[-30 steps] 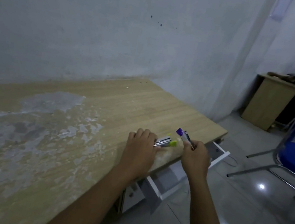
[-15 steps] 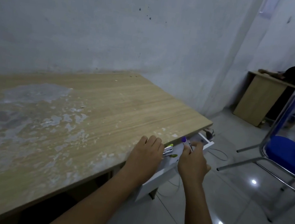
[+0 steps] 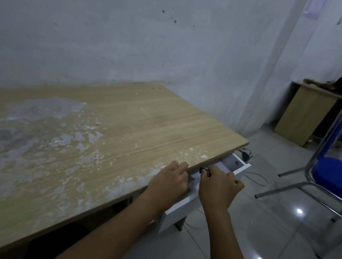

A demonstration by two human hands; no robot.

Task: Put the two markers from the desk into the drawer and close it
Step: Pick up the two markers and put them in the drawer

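The white drawer stands pulled out under the wooden desk's front right edge. My right hand hovers over the open drawer, shut on the purple marker, whose dark tip pokes out by the desk edge. My left hand is curled just left of it, with knuckles up and fingertips at the desk edge above the drawer. The green marker it held a moment ago is hidden, so I cannot tell whether it is still in that hand.
The desk top has worn, peeling grey patches on its left half. A blue chair with a chrome frame stands on the tiled floor to the right. A small wooden cabinet sits in the far corner. A cable lies by the drawer.
Both hands have moved down from the desk top to the open drawer with the markers. The green marker in the left hand has dropped out of sight, and only the purple marker's tip shows.
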